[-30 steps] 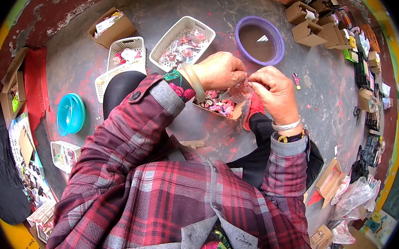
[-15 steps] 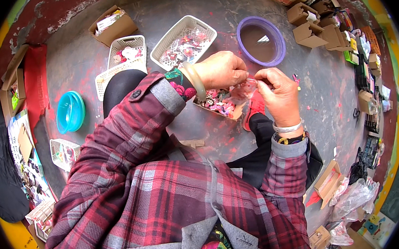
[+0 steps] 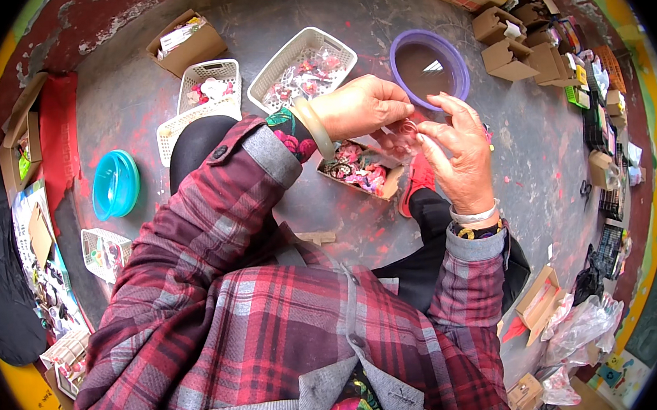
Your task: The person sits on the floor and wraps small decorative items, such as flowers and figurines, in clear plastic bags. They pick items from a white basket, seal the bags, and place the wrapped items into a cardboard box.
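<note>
Pinched between both hands, left hand (image 3: 359, 107) and right hand (image 3: 458, 147), a small thin metal ring (image 3: 409, 127) has stayed above the small cardboard box of pink trinkets (image 3: 360, 169), so fitting work continues.

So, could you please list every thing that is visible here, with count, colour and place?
small metal ring: one, silvery, pinched between both hands
open cardboard box: one, brown, holds pink and dark small pieces, under the hands
white lattice baskets: four, upper middle and left
purple bowl: one, above the right hand
turquoise bowl: one, left
small cardboard boxes: several, brown, upper right
plastic bags: few, clear, lower right
left hand: fingers closed on the ring, pale bangle on wrist
right hand: fingers at the ring, bracelets on wrist
</note>
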`<state>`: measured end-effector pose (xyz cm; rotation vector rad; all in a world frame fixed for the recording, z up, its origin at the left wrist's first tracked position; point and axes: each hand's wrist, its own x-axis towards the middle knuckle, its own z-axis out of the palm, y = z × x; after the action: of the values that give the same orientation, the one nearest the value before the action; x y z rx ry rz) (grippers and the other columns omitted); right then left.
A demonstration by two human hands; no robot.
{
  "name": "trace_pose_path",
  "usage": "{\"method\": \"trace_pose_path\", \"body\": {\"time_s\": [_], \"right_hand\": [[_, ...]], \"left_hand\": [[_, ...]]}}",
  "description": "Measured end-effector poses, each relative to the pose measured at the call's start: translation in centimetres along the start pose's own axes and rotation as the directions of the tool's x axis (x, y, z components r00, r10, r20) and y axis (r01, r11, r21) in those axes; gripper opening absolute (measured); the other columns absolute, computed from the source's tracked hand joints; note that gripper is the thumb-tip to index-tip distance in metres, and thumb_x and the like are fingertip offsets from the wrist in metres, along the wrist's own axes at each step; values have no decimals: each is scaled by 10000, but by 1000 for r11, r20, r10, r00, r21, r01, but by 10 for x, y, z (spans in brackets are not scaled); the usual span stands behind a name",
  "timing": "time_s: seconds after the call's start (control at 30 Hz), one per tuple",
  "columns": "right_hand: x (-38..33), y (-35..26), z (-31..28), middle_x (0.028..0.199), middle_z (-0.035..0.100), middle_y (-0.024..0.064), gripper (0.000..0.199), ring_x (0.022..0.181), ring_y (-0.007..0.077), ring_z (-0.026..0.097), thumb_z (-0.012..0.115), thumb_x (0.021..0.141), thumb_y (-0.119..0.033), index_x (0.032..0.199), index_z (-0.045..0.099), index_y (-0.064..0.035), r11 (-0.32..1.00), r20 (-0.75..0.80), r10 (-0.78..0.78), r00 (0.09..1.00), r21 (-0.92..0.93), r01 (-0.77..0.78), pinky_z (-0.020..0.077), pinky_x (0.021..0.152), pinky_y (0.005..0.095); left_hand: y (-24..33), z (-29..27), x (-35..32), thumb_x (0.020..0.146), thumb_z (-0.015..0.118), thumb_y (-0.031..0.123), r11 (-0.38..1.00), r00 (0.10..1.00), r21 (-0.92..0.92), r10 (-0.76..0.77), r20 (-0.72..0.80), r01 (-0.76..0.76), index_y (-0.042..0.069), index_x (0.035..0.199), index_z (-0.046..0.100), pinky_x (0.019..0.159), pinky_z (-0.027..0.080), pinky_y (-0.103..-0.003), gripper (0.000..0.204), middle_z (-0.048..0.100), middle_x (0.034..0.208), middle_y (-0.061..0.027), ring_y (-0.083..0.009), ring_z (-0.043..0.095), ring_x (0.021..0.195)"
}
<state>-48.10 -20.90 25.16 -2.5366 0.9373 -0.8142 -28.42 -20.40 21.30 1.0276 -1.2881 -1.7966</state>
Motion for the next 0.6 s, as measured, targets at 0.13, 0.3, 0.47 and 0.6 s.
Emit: {"method": "trace_pose_path", "body": {"time_s": [0.13, 0.3, 0.47, 0.6], "right_hand": [[-3, 6, 3, 1064, 590, 136, 122, 1065, 301, 514, 646, 683, -62, 802, 658, -39, 999, 25, 39, 999, 11, -40, 403, 899, 369], [-10, 11, 10, 1048, 598, 147, 105, 1047, 300, 519, 634, 660, -79, 747, 655, -25, 949, 98, 287, 953, 110, -297, 417, 880, 363], [-10, 9, 18, 1076, 589, 150, 133, 1064, 296, 513, 620, 654, -70, 776, 663, -36, 946, 125, 298, 946, 90, -310, 409, 900, 360], [-9, 8, 16, 1136, 565, 150, 182, 1122, 296, 488, 606, 675, -56, 844, 672, -52, 929, 66, 306, 950, 198, -313, 386, 944, 364]], "left_hand": [[-1, 2, 0, 934, 486, 196, 993, 999, -114, -36, 31, 39, -33, 1008, 578, 682, 521, -270, 258, 641, 879, -89, -129, 622, 799], [-5, 5, 2, 932, 484, 197, 992, 1000, 119, 28, 2, -28, -41, 1022, 568, 688, 518, -260, 268, 640, 874, -94, -126, 613, 769], [-5, 7, 4, 927, 485, 207, 935, 999, 351, 36, 37, -47, -30, 1029, 566, 656, 523, -264, 271, 637, 859, -93, -121, 605, 748], [-1, 8, 0, 934, 472, 215, 988, 999, 156, -14, -34, 19, -22, 1025, 559, 584, 533, -261, 268, 626, 836, -70, -118, 606, 740]]}}
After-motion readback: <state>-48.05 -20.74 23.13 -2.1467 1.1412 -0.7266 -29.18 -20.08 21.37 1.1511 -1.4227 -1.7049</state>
